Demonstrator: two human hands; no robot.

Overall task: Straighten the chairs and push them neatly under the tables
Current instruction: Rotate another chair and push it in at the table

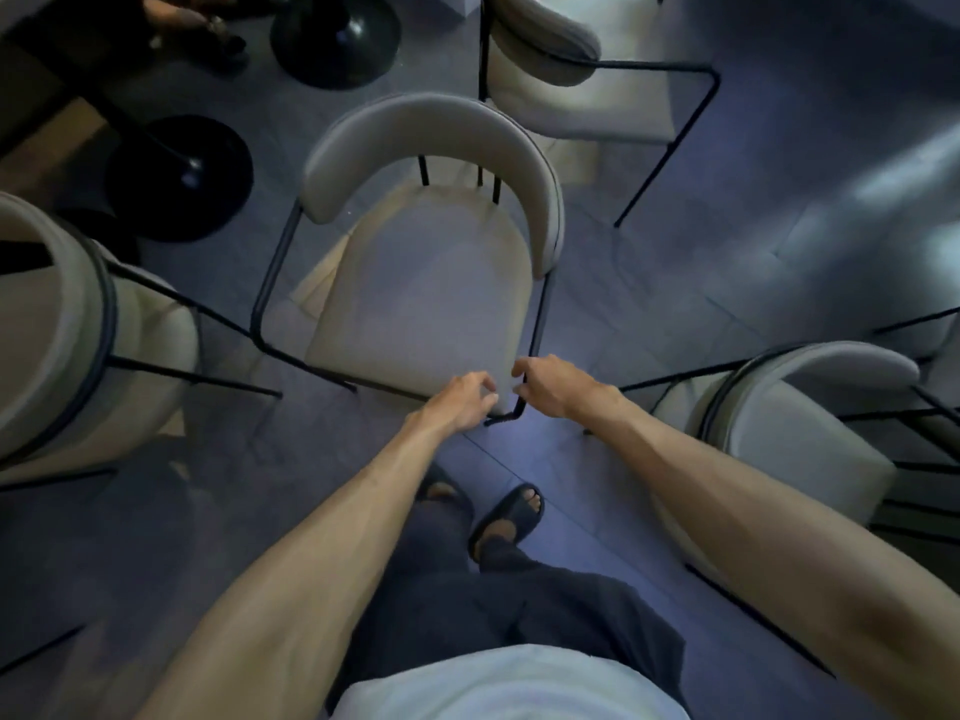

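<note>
Fingers of the left hand (462, 402) curl over the near corner of the seat of the middle chair (426, 283), thumb and forefinger pinching the cushion edge; fingers of the right hand (550, 384) hook just beside them, around the black frame (506, 415) where the tube bends at that same corner. Both hands grasp, then, though how firmly they are clenched cannot be told through the blur.

Beyond the fingers the seat runs away from the person, its long axis leaning slightly left, and ends in the curved backrest (436, 132) on the far side — so the chair's open front points back toward the person, and a little to the right. Farther still, beyond the backrest and to the left, stand two round black pedestal bases (179, 176), presumably of the tables; no tabletop is clearly seen.

Judged from this, the step in hand is straightening this one chair, not yet pushing it in. As it sits, the backrest faces the bases, so the next move likely calls for swinging the chair round, then sliding it seat-first toward a base. Other chairs stand close on the left (57, 324), the right (789, 407) and beyond (550, 49) — clearance for turning looks tight.
</note>
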